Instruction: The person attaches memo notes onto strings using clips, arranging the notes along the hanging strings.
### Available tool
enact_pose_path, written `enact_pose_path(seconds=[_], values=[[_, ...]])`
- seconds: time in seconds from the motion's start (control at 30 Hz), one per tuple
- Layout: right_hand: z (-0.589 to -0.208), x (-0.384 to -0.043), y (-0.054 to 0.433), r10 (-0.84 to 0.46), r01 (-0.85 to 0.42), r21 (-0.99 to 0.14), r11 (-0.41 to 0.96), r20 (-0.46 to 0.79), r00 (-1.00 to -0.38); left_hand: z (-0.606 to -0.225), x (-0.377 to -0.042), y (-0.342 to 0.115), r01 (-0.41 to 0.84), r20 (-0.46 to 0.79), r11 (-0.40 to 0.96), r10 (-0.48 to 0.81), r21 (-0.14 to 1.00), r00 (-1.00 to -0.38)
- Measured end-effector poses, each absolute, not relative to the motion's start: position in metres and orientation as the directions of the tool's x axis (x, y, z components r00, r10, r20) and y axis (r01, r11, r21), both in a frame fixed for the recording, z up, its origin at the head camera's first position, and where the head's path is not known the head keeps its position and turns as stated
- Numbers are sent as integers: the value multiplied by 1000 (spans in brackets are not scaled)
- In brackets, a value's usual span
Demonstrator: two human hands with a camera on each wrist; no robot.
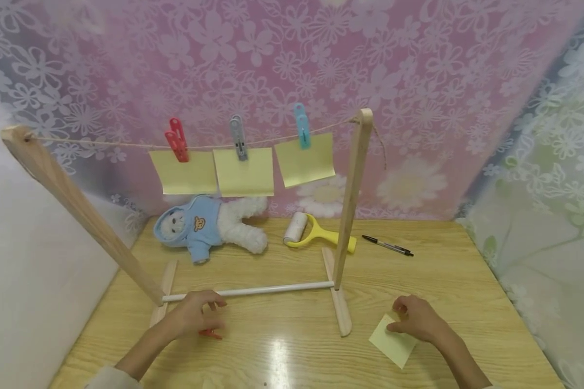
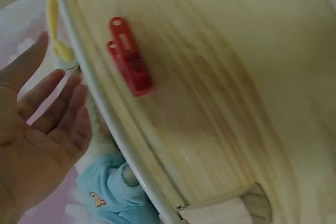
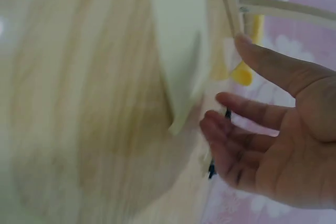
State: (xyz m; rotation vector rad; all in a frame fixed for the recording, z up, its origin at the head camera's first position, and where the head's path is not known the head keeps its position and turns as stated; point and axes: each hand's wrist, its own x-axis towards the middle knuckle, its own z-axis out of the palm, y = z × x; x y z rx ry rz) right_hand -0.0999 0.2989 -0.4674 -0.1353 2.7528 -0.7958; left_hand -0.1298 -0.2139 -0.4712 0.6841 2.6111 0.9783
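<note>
My left hand [image 1: 194, 313] hovers over the table near the white crossbar of a wooden stand, fingers loosely bent and holding nothing. Just below it lies a red clothespin [image 2: 129, 59], which the hand partly hides in the head view. On the right, my right hand [image 1: 418, 319] hangs over a yellow sticky note [image 1: 393, 346]. The right wrist view has its thumb and fingers [image 3: 252, 111] spread apart with nothing between them, and one end of the note bends up from the table. Three more notes hang from a string, under a red clothespin [image 1: 177, 141], a grey clothespin [image 1: 238, 138] and a blue clothespin [image 1: 302, 127].
The stand's left post [image 1: 87, 216] and right post [image 1: 352, 200] hold the string, with a white crossbar [image 1: 277, 289] low between them. Behind lie a plush toy in a blue hoodie [image 1: 204, 224], a yellow-handled lint roller [image 1: 321, 233] and a black pen [image 1: 388, 246].
</note>
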Motion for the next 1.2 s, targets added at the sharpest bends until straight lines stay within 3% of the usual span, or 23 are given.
enact_pose_path(seconds=[0.13,0.23,0.83,1.07,1.2], values=[[-472,-97,308,-133,26,-490,871,-287,-949,-481,-127,-216,386,-149,709,566,590,-811],[-475,-95,310,-108,68,-489,870,-323,-940,-485,-123,-217,386,-168,706,578,593,-799],[-479,-84,293,-35,152,-517,842,-334,-942,-499,-115,-212,501,-50,725,589,472,-806],[-481,-81,305,-187,37,-586,810,-317,-930,-496,-114,-210,503,-49,715,597,486,-801],[-471,-80,312,-334,-1,-684,730,-355,-873,-492,-116,-211,484,-50,724,578,492,-814]])
